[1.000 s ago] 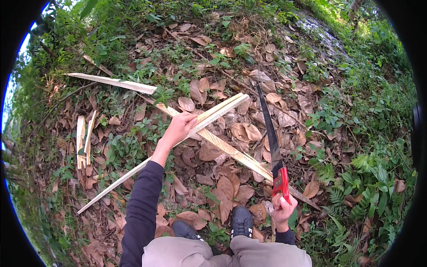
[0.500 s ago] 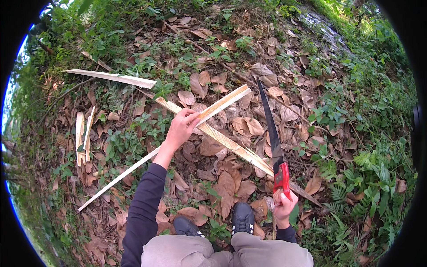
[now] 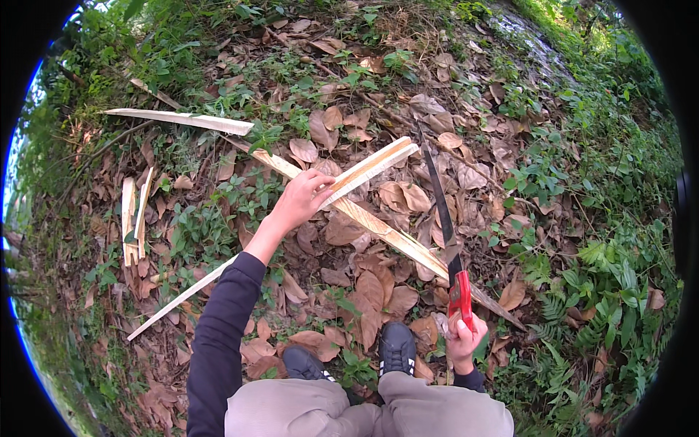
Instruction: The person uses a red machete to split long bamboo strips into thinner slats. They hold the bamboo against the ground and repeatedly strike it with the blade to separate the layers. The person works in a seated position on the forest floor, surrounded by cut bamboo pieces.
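My left hand (image 3: 300,198) is closed around a long pale wooden strip (image 3: 370,168). That strip slants from lower left to upper right and crosses over another strip of wood (image 3: 386,231) lying on the ground. In my right hand (image 3: 464,342) is a hand saw (image 3: 441,207), gripped by its red handle. Its dark blade points away from me, up and slightly left, with the tip just right of the held strip's far end. The blade looks apart from that strip. Part of the held strip is hidden under my left hand and sleeve.
At the far left a tapered wood piece (image 3: 182,119) lies among the plants. Shorter split pieces (image 3: 131,222) rest at the left. Brown dry leaves (image 3: 371,291) cover the ground, with green plants (image 3: 611,291) at the right. My shoes (image 3: 397,349) are close below.
The saw has shifted slightly, its tip swinging a little left. The held strip's far end has moved a little right, and my left forearm is lower and further left.
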Tool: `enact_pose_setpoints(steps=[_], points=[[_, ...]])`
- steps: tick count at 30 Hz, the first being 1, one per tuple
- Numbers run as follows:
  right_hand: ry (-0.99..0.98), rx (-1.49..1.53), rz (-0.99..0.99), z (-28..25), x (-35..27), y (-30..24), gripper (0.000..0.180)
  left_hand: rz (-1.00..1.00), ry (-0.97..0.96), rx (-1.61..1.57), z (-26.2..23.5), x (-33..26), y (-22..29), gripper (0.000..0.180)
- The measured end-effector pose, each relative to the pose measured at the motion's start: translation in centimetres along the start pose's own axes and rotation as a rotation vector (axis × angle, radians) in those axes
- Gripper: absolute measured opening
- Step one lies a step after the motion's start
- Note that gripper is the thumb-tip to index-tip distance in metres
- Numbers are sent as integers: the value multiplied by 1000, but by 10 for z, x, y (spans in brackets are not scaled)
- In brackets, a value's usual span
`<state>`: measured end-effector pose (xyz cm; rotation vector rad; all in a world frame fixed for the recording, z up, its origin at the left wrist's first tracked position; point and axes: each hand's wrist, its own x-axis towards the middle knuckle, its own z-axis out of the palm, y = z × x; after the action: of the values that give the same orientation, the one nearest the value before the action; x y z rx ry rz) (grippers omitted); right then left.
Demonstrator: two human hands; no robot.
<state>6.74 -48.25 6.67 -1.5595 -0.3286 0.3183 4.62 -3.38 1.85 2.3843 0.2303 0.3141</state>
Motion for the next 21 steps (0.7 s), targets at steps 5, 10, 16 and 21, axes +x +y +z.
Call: enact_pose_setpoints(steps=[5, 10, 16, 21], points=[[16, 22, -33, 3, -2, 8, 32, -46, -99, 9, -1, 7, -4, 33], [-11, 27, -5, 8, -1, 8, 32, 67, -69, 241, 3, 7, 4, 43], [9, -70, -45, 13, 9, 15, 22, -80, 30, 241, 30, -5, 21, 43], [126, -247, -207, 78, 91, 4, 26, -4, 120, 292, 37, -25, 19, 47]])
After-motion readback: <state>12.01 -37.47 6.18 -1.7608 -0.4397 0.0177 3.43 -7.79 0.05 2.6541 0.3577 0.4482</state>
